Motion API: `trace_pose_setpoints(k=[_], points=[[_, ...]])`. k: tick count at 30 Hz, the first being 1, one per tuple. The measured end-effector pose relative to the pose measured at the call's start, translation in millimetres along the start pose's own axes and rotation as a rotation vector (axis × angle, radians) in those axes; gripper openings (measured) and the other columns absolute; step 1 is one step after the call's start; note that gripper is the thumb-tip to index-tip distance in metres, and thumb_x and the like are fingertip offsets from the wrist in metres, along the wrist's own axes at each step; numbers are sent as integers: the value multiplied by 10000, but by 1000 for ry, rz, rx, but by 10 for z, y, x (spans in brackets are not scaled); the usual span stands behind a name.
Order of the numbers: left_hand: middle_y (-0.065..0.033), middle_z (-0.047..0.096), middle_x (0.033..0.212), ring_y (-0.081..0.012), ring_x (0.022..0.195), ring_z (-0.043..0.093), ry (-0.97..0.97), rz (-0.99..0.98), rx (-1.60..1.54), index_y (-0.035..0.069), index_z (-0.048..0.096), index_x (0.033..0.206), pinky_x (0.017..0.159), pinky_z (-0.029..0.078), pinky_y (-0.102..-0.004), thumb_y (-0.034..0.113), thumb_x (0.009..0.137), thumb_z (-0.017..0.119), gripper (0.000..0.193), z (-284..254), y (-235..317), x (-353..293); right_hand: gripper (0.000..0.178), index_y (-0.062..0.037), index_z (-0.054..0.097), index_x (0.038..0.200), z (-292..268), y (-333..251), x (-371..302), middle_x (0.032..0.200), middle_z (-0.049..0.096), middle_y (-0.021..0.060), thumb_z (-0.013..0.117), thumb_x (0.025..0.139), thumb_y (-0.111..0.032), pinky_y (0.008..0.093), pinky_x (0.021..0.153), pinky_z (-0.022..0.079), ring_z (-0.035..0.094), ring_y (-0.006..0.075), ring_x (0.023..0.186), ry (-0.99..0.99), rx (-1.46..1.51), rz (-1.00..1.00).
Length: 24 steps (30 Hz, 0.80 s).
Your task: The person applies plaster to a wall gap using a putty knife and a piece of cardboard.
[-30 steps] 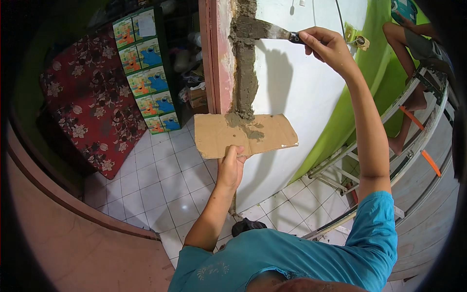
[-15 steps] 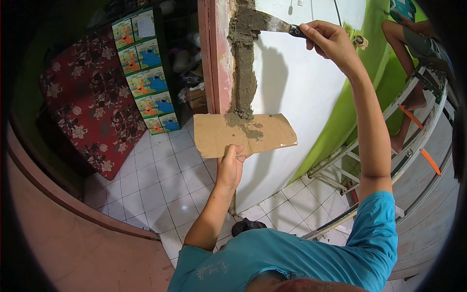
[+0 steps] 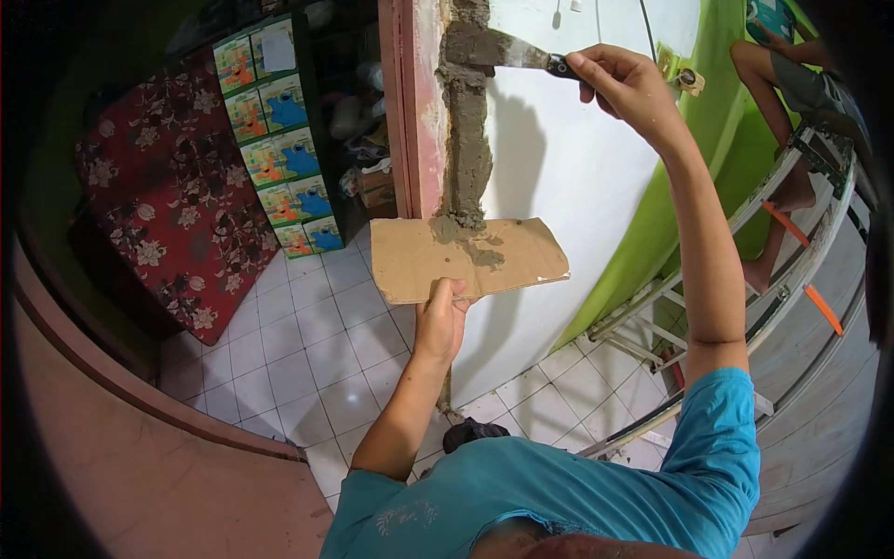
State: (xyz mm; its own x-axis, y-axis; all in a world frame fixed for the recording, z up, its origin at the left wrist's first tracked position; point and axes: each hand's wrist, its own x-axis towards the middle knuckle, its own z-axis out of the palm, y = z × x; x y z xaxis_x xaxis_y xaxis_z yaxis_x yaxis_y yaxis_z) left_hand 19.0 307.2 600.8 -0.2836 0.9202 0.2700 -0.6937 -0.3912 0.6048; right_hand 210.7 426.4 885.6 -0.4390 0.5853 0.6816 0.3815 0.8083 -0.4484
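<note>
My right hand (image 3: pixel 626 91) is closed round the dark handle of a putty knife (image 3: pixel 529 58). The knife's blade lies against a strip of wet grey mortar (image 3: pixel 470 130) that runs down the wall beside the door frame. Lower down, my left hand (image 3: pixel 441 315) grips the near edge of a piece of brown cardboard (image 3: pixel 531 256), thumb on top. A small heap of mortar (image 3: pixel 458 226) sits at the cardboard's far edge, right below the strip, with smears nearer its middle. The cardboard's far edge is close to the wall; whether it touches, I cannot tell.
White wall (image 3: pixel 577 149) borders the strip on the right, and a pinkish door frame (image 3: pixel 399 112) on the left. A ladder (image 3: pixel 736 242) stands at the right, with another person's bare legs (image 3: pixel 773 102) beside it. Left are a patterned drawer cabinet (image 3: pixel 279 140) and a red floral mattress (image 3: pixel 177 196).
My right hand and the putty knife have shifted slightly left and down along the mortar strip. The left hand and the cardboard stay in place.
</note>
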Motion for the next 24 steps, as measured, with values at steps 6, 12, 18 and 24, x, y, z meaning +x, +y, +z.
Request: trace_pose_setpoints(k=[6, 12, 18, 24], points=[[-115, 529, 1328, -252, 1185, 593, -20, -10, -55, 19, 436, 1375, 990, 516, -447, 42, 896, 503, 485, -1, 4, 0, 390, -50, 751, 1035, -103, 92, 167, 696, 634, -10, 691, 962, -428, 208, 478, 326, 437, 31, 542, 16, 23, -34], [-116, 541, 1306, -253, 1179, 596, -33, -20, -45, 18, 427, 1374, 986, 522, -445, 24, 891, 506, 489, -33, -10, 7, 310, -45, 732, 1063, -134, 83, 173, 678, 605, -15, 656, 1005, -340, 206, 447, 240, 363, 10, 495, 19, 78, -75], [-112, 539, 1310, -256, 1178, 596, -28, -4, -63, 23, 438, 1378, 994, 519, -465, 25, 897, 501, 486, -19, -23, 2, 390, -53, 756, 1043, -65, 166, 101, 693, 637, -11, 692, 960, -429, 208, 480, 340, 443, 29, 546, 44, 5, -48], [-159, 549, 1345, -330, 1250, 580, 7, 8, -24, -24, 415, 1382, 1030, 510, -534, 41, 895, 465, 495, -28, -41, 13, 392, -60, 759, 1045, -93, 120, 197, 696, 639, -12, 695, 956, -437, 210, 494, 353, 459, 33, 567, 68, -10, -75]])
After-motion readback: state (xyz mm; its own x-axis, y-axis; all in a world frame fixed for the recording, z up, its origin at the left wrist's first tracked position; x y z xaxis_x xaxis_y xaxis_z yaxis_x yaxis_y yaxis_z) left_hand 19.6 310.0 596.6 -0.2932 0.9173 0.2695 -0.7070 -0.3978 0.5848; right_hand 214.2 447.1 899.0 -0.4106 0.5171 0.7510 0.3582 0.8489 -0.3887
